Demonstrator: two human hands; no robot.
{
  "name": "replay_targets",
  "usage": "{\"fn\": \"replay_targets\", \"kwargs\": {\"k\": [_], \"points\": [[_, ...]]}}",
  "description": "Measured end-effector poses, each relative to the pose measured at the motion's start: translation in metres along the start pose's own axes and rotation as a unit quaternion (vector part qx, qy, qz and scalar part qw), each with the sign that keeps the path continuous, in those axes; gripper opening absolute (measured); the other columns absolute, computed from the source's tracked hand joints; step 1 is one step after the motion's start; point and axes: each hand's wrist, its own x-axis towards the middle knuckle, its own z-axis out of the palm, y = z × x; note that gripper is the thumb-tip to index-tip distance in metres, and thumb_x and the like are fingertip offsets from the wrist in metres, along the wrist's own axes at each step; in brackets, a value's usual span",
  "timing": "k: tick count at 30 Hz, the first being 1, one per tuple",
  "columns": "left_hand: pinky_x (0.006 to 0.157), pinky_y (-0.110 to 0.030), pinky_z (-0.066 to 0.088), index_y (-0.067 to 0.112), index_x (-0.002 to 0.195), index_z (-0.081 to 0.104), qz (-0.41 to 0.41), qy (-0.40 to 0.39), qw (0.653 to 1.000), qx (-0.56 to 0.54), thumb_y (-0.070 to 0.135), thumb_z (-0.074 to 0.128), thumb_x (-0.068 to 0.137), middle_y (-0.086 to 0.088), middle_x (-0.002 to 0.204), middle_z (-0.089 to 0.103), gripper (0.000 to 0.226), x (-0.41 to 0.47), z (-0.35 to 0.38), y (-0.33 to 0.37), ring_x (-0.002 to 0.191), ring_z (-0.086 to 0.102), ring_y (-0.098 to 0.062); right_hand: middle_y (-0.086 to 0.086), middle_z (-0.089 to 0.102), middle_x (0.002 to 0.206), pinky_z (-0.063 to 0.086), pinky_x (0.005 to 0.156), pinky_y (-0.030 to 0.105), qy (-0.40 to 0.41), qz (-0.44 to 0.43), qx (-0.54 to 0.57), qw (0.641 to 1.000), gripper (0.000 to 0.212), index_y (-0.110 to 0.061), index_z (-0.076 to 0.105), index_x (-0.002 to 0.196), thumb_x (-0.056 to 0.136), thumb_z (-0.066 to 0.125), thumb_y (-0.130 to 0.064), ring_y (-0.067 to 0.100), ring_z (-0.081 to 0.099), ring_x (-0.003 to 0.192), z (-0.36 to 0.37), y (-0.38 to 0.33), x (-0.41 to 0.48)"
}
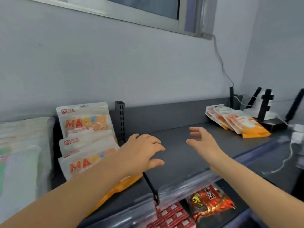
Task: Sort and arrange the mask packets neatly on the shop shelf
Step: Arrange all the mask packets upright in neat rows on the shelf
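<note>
White and orange mask packets (85,135) lie in an overlapping pile at the left end of the dark grey shelf (181,145), the rearmost leaning upright on the back panel. A second fanned row of the same mask packets (236,122) lies at the far right of the shelf. My left hand (141,152) hovers palm down over the shelf beside the left pile, fingers relaxed, holding nothing. My right hand (202,140) is over the bare middle of the shelf, fingers spread and empty.
A slotted upright post (120,119) stands behind the left pile. Clear-wrapped packs (23,145) are stacked at the far left. A black router with antennas (269,116) and white cables sits at the right end. Red snack packets (209,201) lie on the shelf below.
</note>
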Motion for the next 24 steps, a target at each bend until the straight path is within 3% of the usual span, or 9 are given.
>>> {"fn": "replay_targets", "kwargs": {"k": [10,14,19,24], "points": [[0.11,-0.034,0.031,0.034,0.14,0.04,0.032,0.015,0.998,-0.053,0.055,0.045,0.092,0.012,0.145,0.041,0.053,0.128,0.007,0.159,0.133,0.036,-0.01,-0.007,0.054,0.114,0.045,0.088,0.036,0.081,-0.004,-0.021,0.996,0.039,-0.027,0.049,0.124,0.088,0.059,-0.012,0.014,0.052,0.107,-0.207,0.092,0.014],[0.107,-0.029,0.03,0.035,0.142,0.035,0.023,0.018,0.996,-0.087,0.056,0.044,0.092,0.011,0.147,0.038,0.055,0.176,0.023,0.211,0.134,0.035,-0.01,-0.002,0.055,0.115,0.043,0.085,0.032,0.124,0.009,-0.02,0.992,0.042,-0.02,0.049,0.128,0.088,0.057,-0.007,0.016,0.053,0.105,-0.272,0.13,0.023],[0.108,-0.032,0.032,0.038,0.146,0.025,-0.031,-0.009,0.989,-0.143,0.059,0.047,0.089,0.011,0.15,0.035,0.064,0.219,0.039,0.234,0.136,0.033,-0.011,-0.007,0.05,0.113,0.038,0.081,0.026,0.105,0.002,-0.029,0.994,0.047,-0.022,0.044,0.131,0.088,0.056,-0.009,0.012,0.05,0.103,-0.298,0.158,0.038],[0.109,-0.032,0.034,0.033,0.149,0.015,-0.11,0.023,0.95,-0.292,0.051,0.056,0.087,0.009,0.146,0.04,0.077,0.262,0.054,0.232,0.132,0.039,-0.012,-0.005,0.043,0.133,0.035,0.088,0.026,0.085,-0.016,-0.034,0.996,0.053,-0.025,0.039,0.136,0.088,0.058,-0.014,0.009,0.043,0.109,-0.291,0.176,0.058]]}}
